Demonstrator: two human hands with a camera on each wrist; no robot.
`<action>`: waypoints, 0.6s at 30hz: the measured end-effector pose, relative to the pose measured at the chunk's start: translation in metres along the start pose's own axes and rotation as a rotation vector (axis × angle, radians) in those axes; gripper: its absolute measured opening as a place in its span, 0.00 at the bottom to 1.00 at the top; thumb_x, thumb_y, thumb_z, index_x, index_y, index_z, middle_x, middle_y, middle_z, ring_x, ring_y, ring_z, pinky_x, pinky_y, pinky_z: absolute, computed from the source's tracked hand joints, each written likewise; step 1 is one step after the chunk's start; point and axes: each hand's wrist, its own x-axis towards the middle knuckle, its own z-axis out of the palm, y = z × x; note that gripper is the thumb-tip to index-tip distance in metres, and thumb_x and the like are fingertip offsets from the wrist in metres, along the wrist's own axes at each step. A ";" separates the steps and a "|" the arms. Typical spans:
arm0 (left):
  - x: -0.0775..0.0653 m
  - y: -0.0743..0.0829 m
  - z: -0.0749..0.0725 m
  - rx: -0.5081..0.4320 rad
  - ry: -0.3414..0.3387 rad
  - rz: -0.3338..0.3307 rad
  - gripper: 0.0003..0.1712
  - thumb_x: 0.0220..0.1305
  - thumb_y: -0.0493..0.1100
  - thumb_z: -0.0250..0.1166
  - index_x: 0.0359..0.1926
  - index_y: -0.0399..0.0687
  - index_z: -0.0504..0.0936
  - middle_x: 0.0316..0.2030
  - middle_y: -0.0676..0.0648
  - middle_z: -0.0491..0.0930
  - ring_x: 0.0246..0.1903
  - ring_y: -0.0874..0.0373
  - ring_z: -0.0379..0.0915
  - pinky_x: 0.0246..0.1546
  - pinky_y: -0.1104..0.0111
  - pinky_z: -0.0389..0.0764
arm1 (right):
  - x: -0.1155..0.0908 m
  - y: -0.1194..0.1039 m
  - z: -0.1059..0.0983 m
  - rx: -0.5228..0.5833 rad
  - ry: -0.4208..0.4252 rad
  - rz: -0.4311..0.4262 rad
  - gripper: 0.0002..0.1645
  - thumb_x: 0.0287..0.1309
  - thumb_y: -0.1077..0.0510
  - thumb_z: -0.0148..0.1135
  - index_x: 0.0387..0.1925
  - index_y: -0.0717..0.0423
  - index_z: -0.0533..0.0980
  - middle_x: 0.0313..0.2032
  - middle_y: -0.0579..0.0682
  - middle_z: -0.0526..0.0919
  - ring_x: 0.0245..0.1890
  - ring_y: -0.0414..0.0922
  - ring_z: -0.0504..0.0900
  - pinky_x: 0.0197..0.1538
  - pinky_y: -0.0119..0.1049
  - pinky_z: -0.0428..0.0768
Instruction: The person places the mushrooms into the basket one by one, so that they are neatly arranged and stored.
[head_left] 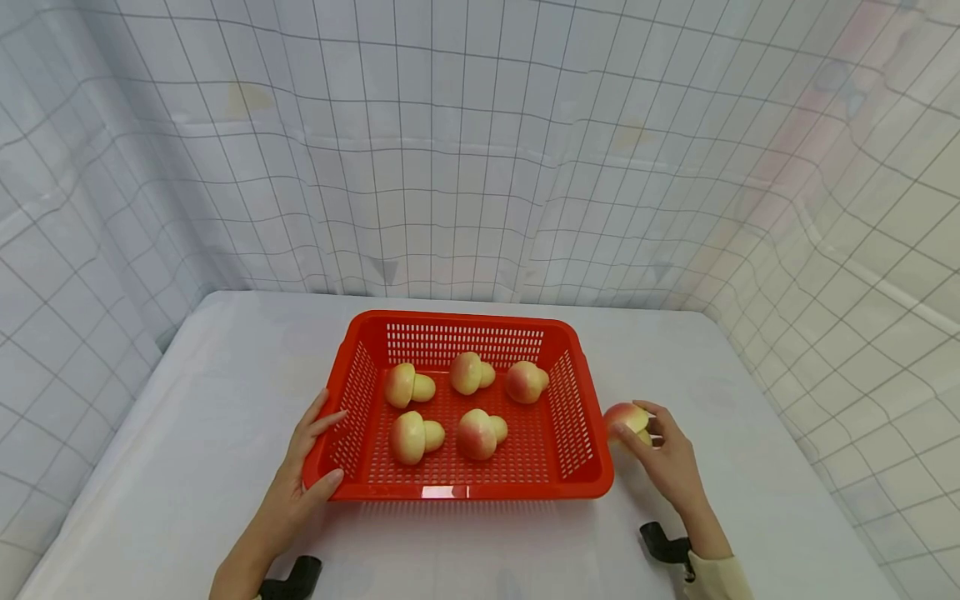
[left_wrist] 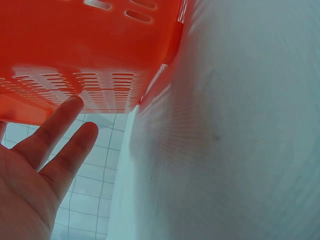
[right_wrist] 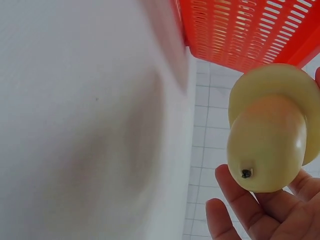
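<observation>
A red plastic basket with slotted walls sits on the white-covered table, several toy mushrooms with red-and-yellow caps and pale stems lying inside. My left hand holds the basket's left side, with thumb and fingers at the rim. In the left wrist view, two fingers of that hand extend along the outer wall. Just beyond the right wall, my right hand holds another toy mushroom between thumb and fingers. Its stem end with a small dark spot faces the right wrist camera.
White cloth covers the table. White grid-patterned curtains hang behind it and along both sides. Dark curved pieces are worn at both wrists.
</observation>
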 end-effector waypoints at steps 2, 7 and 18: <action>0.000 0.001 0.000 0.001 0.000 0.001 0.38 0.56 0.34 0.59 0.69 0.47 0.60 0.73 0.52 0.40 0.69 0.60 0.38 0.51 0.74 0.67 | -0.001 -0.002 0.000 -0.002 0.021 -0.022 0.32 0.56 0.43 0.64 0.58 0.54 0.69 0.39 0.53 0.79 0.38 0.47 0.72 0.34 0.41 0.73; 0.000 0.001 0.000 0.003 -0.001 0.000 0.38 0.56 0.34 0.58 0.69 0.47 0.60 0.73 0.52 0.39 0.69 0.60 0.38 0.51 0.74 0.66 | -0.001 -0.004 -0.002 -0.012 0.043 -0.062 0.33 0.58 0.41 0.62 0.58 0.53 0.68 0.37 0.52 0.79 0.36 0.46 0.73 0.29 0.44 0.74; 0.000 0.000 0.000 0.002 0.000 0.005 0.38 0.56 0.34 0.59 0.69 0.47 0.60 0.73 0.52 0.40 0.69 0.60 0.38 0.50 0.74 0.67 | 0.000 -0.005 -0.002 0.000 0.079 -0.058 0.33 0.56 0.38 0.63 0.59 0.48 0.69 0.38 0.52 0.79 0.36 0.48 0.73 0.28 0.44 0.74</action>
